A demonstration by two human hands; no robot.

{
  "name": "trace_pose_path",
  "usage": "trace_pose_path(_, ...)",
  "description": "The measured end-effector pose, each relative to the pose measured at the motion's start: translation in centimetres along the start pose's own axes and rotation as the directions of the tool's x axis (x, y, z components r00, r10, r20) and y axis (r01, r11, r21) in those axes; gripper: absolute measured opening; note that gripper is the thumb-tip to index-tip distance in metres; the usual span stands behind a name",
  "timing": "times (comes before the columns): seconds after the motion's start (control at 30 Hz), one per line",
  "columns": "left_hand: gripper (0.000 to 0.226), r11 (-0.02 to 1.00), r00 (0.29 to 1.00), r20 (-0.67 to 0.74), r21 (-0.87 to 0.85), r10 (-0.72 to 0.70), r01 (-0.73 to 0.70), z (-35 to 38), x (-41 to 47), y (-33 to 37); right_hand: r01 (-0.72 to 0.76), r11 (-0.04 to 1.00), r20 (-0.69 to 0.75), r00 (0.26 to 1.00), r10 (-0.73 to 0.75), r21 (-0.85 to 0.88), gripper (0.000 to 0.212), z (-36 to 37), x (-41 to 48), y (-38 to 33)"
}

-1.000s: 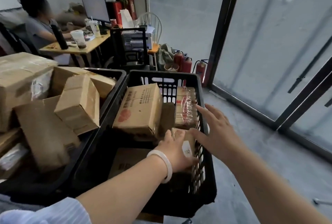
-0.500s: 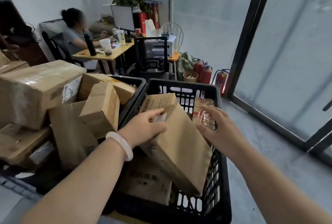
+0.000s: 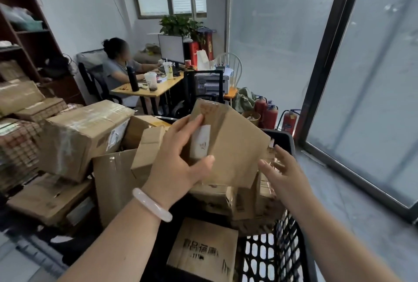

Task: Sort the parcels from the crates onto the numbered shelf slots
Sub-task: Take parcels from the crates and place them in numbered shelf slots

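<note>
seated person [image 3: 117, 64], desk [image 3: 156, 88], monitor [image 3: 171, 49], 3 extinguishers [image 3: 270, 116]

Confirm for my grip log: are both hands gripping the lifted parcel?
No: the left hand grips the parcel; the right hand is open beside it.

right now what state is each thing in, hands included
parcel, held up, tilted
left hand, grips the parcel's left edge
right hand, open, fingers spread beside the parcel; contact unclear
black crate, holds other parcels
large taped box, sealed, on the left pile
monitor, lit
</note>
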State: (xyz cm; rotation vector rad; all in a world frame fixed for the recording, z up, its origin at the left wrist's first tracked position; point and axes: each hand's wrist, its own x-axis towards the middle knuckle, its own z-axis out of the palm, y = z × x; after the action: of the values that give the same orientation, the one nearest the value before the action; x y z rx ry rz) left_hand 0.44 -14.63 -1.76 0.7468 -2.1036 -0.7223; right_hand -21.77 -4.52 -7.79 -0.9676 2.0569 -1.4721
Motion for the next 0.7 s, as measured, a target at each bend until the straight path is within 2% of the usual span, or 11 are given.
trace_pose_path(0.07,0.075,0.971,0.983,0.053,0.151,0.178,-0.184,0.9,-0.9,0.2,-0.105,0.965,0.148,0.986,0.070,0.242,0.075,0.3,-0.1,-0.7)
trace_pose_path(0.13,0.075,0.843,0.916,0.124,0.358,0.383,-0.401,1.9,-1.5,-0.3,-0.286,0.808,0.288,0.946,0.151,0.515,0.073,0.3,0.0,-1.4)
trace_pose_path(0.17,0.072,0.760,0.874,0.161,0.438,0.459,-0.480,2.3,-1.7,-0.6,-0.362,0.731,0.336,0.922,0.191,0.578,0.072,0.2,0.2,-1.6)
trace_pose_path(0.23,0.063,0.612,0.791,0.235,0.523,0.565,-0.593,3.1,-2.1,-1.4,-0.472,0.642,0.415,0.874,0.252,0.604,0.080,-0.1,0.6,-1.4)
trace_pose_path(0.27,0.058,0.562,0.754,0.257,0.535,0.604,-0.632,3.5,-2.3,-1.9,-0.502,0.634,0.446,0.855,0.264,0.588,0.086,-0.2,0.7,-1.3)
trace_pose_path(0.33,0.050,0.484,0.692,0.277,0.545,0.667,-0.685,4.5,-3.0,-2.5,-0.528,0.672,0.506,0.824,0.256,0.520,0.096,-0.4,0.5,-1.0)
trace_pose_path(0.43,0.046,0.415,0.630,0.276,0.555,0.726,-0.721,5.7,-3.4,-2.9,-0.522,0.723,0.561,0.797,0.224,0.453,0.095,-0.6,0.1,-0.8)
trace_pose_path(0.5,0.052,0.438,0.638,0.276,0.531,0.719,-0.725,5.9,-3.2,-2.8,-0.507,0.729,0.535,0.813,0.229,0.459,0.096,-0.7,0.1,-0.4)
trace_pose_path(0.57,0.071,0.523,0.696,0.308,0.484,0.649,-0.702,5.6,-3.2,-2.8,-0.452,0.746,0.489,0.850,0.195,0.489,0.089,-0.9,0.1,-0.1)
trace_pose_path(0.63,0.088,0.662,0.788,0.297,0.429,0.539,-0.615,5.0,-3.2,-2.8,-0.404,0.737,0.445,0.882,0.157,0.542,0.082,-1.2,0.2,0.1)
trace_pose_path(0.7,0.088,0.834,0.894,0.195,0.323,0.404,-0.448,4.5,-3.1,-2.6,-0.362,0.722,0.420,0.901,0.109,0.589,0.086,-1.4,0.2,0.4)
